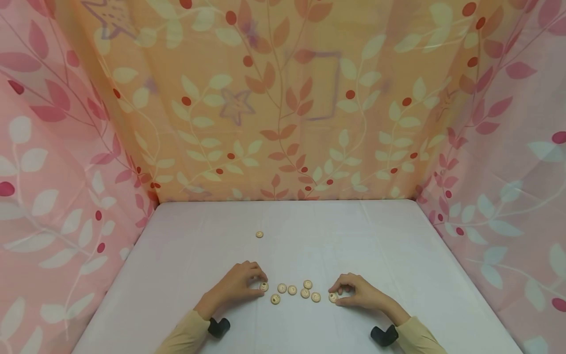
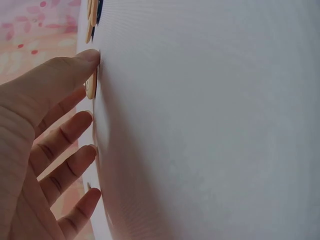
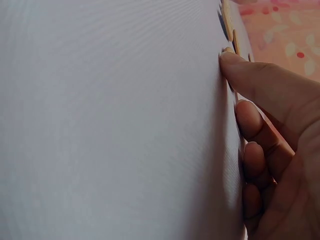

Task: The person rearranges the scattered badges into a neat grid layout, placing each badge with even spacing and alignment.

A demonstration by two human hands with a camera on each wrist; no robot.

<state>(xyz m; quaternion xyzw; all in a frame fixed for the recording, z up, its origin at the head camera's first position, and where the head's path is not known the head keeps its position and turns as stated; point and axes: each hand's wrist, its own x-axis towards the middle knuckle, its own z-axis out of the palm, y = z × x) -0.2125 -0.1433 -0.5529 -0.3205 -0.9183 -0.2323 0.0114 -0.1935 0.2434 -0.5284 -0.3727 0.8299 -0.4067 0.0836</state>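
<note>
Several small, round wooden discs with dark marks on top lie on the white table. My left hand [image 1: 240, 284] pinches the leftmost disc of the near group [image 1: 264, 286] between thumb and fingers, down at the tabletop. In the left wrist view its thumb [image 2: 75, 67] presses on the disc's edge [image 2: 91, 85], the other fingers spread below. My right hand [image 1: 361, 294] holds the rightmost disc [image 1: 333, 297] by thumb and forefinger; in the right wrist view the thumb [image 3: 250, 72] mostly hides it. Between the hands sit more discs, among them a lower left one [image 1: 275, 299] and two close together at right [image 1: 305, 293].
One lone disc [image 1: 259, 234] lies farther back on the table [image 1: 353, 236]. Behind stands an orange leaf-patterned curtain [image 1: 283, 123], with pink patterned curtains [image 1: 44, 196] along both sides. A black wrist camera [image 1: 218, 327] sits on each forearm.
</note>
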